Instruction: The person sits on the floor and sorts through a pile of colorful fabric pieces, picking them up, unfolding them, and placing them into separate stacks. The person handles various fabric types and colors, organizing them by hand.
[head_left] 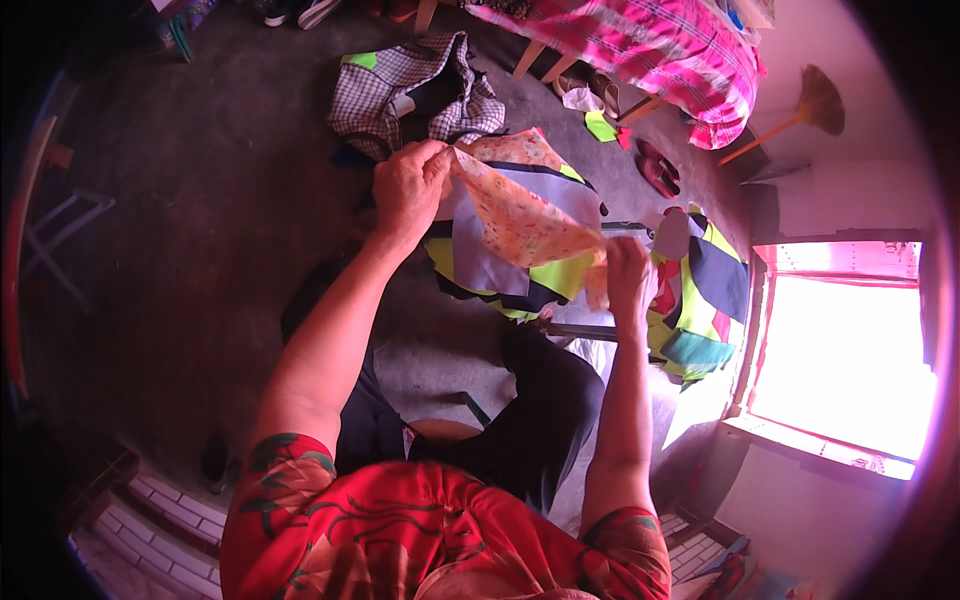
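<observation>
A peach floral cloth (520,218) is stretched between my two hands. My left hand (410,190) pinches its upper left corner. On the other side, my right hand (628,275) is closed round the opposite end, with a bit of the cloth hanging below the fist. Under it lie fabric pieces (482,250) in grey, dark navy and bright yellow-green, partly hidden by the cloth. Another floral piece (520,148) shows just beyond. To the right of my right hand is a heap of coloured scraps (700,290) in yellow-green, navy, teal and red.
A checked cloth bag (370,100) lies on the dark floor ahead. Farther right stands a bed with a pink plaid cover (640,50), dark red shoes (657,168) near it. A broom (815,105) leans at the wall beyond the bright window (840,350). A folding metal frame (68,235) is at left.
</observation>
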